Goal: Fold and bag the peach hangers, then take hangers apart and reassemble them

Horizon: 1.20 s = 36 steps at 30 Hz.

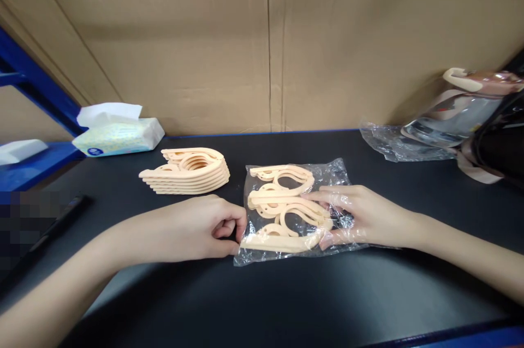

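Observation:
A clear plastic bag (334, 172) lies on the black table (262, 293) with several peach plastic hangers (282, 209) inside it. My left hand (196, 228) is curled, its fingers pinching the bag's left edge. My right hand (360, 214) reaches into the bag's open right side, fingers closed around the ends of the hangers under the film. A second stack of peach hangers (188, 171) sits loose on the table just behind my left hand.
A tissue pack (118, 132) rests at the back left by a blue shelf frame (36, 91). More clear bags and packed items (458, 113) are piled at the back right. A cardboard wall (270, 37) closes the back. A dark object (53, 222) lies at the left.

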Tool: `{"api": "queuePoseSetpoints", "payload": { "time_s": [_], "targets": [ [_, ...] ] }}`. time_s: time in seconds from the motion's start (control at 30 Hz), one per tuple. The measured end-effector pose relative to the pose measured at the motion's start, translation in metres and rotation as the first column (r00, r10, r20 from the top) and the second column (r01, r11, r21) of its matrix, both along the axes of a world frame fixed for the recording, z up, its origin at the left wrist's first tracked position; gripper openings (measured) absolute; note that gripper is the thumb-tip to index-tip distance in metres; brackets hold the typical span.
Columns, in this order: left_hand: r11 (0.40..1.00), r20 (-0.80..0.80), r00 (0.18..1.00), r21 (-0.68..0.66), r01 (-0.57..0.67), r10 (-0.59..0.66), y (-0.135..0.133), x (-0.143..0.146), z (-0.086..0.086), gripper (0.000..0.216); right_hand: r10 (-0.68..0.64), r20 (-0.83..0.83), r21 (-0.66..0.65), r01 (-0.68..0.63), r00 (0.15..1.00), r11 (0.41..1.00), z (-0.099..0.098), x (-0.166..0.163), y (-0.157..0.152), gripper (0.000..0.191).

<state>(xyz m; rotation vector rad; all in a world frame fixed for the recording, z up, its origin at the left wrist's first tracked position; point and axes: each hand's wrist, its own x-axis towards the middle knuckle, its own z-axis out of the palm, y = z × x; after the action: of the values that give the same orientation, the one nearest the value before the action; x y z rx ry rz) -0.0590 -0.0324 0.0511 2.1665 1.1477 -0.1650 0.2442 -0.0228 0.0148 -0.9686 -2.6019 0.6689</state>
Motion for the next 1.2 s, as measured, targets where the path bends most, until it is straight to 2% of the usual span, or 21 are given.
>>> {"api": "queuePoseSetpoints", "payload": {
  "time_s": [0.17,0.33,0.6,0.73,0.97,1.07,1.13,1.17,1.2],
  "targets": [
    [0.991,-0.012,0.999,-0.118,-0.054,0.053,-0.001,0.000,0.004,0.010,0.070,-0.023,-0.071,-0.071,0.997,0.995,-0.002,0.005,0.005,0.070],
    [0.986,-0.037,0.996,-0.142,-0.089,0.085,-0.002,-0.002,0.005,0.013,0.103,-0.048,-0.129,-0.109,0.993,0.986,0.002,0.008,0.009,0.060],
    [0.986,0.002,0.998,-0.150,-0.066,0.067,-0.002,-0.003,0.006,0.014,0.066,-0.057,0.035,-0.064,0.996,0.997,-0.003,0.003,0.002,0.059],
    [0.989,-0.008,0.998,-0.136,-0.063,0.062,-0.002,0.000,0.007,0.015,0.091,-0.055,0.053,-0.088,0.994,0.995,-0.003,0.004,0.003,0.057],
    [0.996,-0.037,0.997,0.045,-0.071,0.073,0.001,-0.011,0.010,0.027,0.078,-0.043,0.055,-0.075,0.996,0.996,0.001,0.007,0.006,0.050],
    [0.983,0.034,0.995,0.154,-0.098,0.094,0.004,-0.012,0.015,0.031,0.080,-0.034,0.080,-0.077,0.996,0.994,0.001,0.007,0.007,0.048],
    [0.953,0.152,0.978,0.245,-0.180,0.146,0.007,-0.010,0.019,0.033,0.078,-0.028,0.095,-0.075,0.997,0.993,0.000,0.008,0.007,0.047],
    [0.914,0.218,0.958,0.320,-0.250,0.186,0.010,-0.010,0.020,0.033,0.078,-0.025,0.101,-0.075,0.997,0.992,0.000,0.008,0.007,0.046],
    [0.850,0.267,0.937,0.417,-0.322,0.224,0.012,-0.010,0.021,0.032,0.082,-0.023,0.109,-0.079,0.996,0.991,0.000,0.009,0.007,0.046]
  ]
}}
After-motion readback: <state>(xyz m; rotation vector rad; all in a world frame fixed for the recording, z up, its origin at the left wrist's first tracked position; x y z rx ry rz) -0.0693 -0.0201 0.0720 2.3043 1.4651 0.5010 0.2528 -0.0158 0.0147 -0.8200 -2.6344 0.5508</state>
